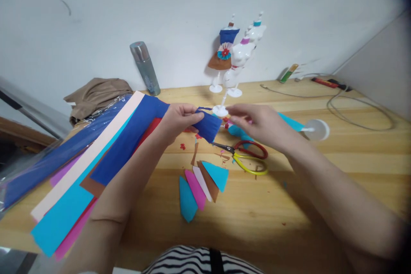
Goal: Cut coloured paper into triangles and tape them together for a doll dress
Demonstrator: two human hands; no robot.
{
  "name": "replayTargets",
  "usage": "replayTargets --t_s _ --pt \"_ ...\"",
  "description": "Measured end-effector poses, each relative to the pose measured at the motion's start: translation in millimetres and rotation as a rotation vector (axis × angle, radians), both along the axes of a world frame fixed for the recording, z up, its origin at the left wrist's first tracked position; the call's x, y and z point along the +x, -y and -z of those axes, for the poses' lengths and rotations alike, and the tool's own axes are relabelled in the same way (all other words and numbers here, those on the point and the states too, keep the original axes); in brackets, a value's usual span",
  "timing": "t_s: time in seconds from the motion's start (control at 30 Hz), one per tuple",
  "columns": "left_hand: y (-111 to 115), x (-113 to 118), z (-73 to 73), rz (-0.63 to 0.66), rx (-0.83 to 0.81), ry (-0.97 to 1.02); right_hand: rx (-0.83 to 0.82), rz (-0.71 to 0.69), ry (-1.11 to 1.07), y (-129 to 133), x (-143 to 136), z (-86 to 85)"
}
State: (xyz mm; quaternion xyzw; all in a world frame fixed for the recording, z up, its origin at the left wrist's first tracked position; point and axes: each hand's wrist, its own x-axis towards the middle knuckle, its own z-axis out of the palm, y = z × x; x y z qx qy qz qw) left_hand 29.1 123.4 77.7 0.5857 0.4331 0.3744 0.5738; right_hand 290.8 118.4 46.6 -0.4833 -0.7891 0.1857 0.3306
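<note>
Between thumb and fingers, my left hand (183, 120) grips a small piece of dark blue crepe paper (209, 126) above the table. My right hand (260, 122) is just to the right of that piece, thumb and fingers apart, with nothing visible in them. Scissors (236, 153) with one red and one yellow handle lie below my hands, their blade tips partly behind the blue piece. Nearer to me, several cut paper pieces in teal, pink, pale pink, brown and turquoise (215, 174) are fanned out. A turquoise-covered form (239, 133) lies partly hidden behind my right hand.
Small white mannequins (242, 53) on stands are at the back, one dressed (228, 36) in blue and brown. Long coloured paper strips (64, 218) are spread at left. A flask (146, 68), brown cloth (99, 92), glue tube (289, 73) and cable (359, 125) lie around the rear.
</note>
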Motion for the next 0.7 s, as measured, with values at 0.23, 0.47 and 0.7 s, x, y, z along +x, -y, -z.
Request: replayTargets --t_s 0.23,0.47,0.7 --pt "6 12 5.5 0.223 0.024 0.002 -0.306 -0.142 -0.498 15 -31 -7.3" --pt "7 13 8.0 0.338 -0.091 0.003 -0.180 -0.145 -0.369 13 -33 -7.1" --pt "7 12 7.6 0.321 -0.123 0.063 -0.066 -0.308 -0.019 5 -19 -11.1"
